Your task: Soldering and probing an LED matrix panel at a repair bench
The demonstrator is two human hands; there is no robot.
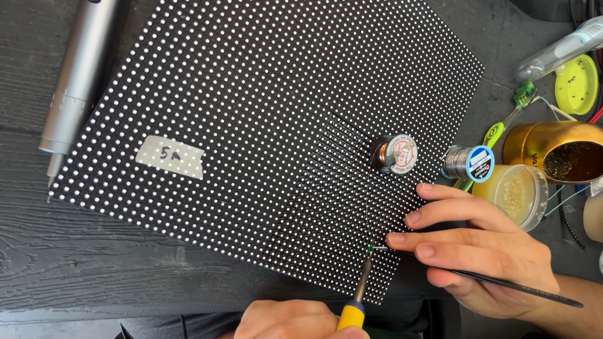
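Bottom centre: left hand (295,320) fisted around yellow-handled soldering iron (358,295), tip on the dotted LED panel (251,125) near its lower edge. Lower right: right hand (477,251) pinching thin black tweezers (521,287) at the same spot. Beyond, mid-frame, copper wire spool (394,154) sits on panel; solder spool (468,163) just off its right edge.

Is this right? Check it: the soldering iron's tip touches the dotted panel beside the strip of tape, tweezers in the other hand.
Not quite. In the head view the soldering iron meets the dotted panel near its lower right edge, far from the strip of tape. The right hand does hold tweezers.
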